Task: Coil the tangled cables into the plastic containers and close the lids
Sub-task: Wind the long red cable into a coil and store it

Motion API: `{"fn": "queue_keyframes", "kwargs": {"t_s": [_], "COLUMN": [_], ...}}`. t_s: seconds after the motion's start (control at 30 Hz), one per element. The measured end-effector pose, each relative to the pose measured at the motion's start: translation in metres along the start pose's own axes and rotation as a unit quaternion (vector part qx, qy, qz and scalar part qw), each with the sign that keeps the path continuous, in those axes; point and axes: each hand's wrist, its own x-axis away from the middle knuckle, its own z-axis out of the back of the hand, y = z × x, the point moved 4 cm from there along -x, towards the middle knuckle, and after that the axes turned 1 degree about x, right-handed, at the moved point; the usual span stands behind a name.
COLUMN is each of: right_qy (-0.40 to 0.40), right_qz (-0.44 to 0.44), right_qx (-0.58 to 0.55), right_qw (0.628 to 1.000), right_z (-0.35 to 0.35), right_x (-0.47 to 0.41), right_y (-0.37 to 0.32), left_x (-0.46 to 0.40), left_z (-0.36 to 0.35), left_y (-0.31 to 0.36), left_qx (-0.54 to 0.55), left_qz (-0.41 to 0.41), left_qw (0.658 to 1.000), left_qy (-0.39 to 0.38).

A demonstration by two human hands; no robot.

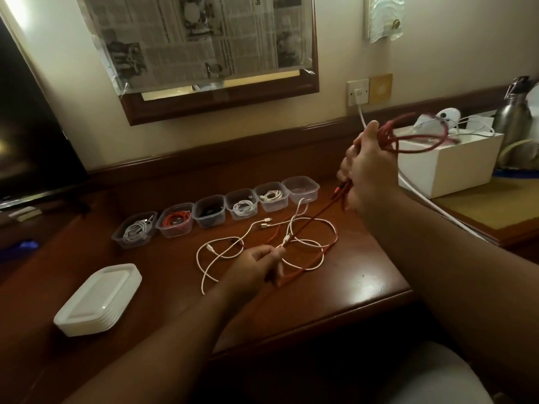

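My right hand (368,170) is raised above the desk and grips a partly coiled red cable (408,138); its loose length runs down to the desk. My left hand (256,268) pinches that red cable low near the desk, amid tangled white cables (297,243). Several clear plastic containers stand in a row behind: one with a white cable (134,228), one with a red cable (175,220), one with a dark cable (210,211), two more with white cables (242,205), (271,196), and the far right one (302,189) empty. A stack of white lids (99,298) lies at the left.
A white box (449,164) with cables in it stands at the right, with a steel bottle (513,118) behind it. A white cord (423,199) runs from the wall socket (358,91) across the desk. A dark screen (29,141) stands at the left.
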Motion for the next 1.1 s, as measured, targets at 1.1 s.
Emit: {"fn": "queue_keyframes", "kwargs": {"t_s": [1.1], "right_qy": [-0.172], "right_qz": [-0.084], "right_qx": [-0.002], "right_qw": [0.981], "right_z": [-0.025], "right_x": [0.018], "right_y": [0.023], "left_x": [-0.046], "left_z": [0.017], "left_y": [0.017], "left_qx": [0.037], "left_qz": [0.055], "left_qw": [0.981], "left_qy": [0.185]}}
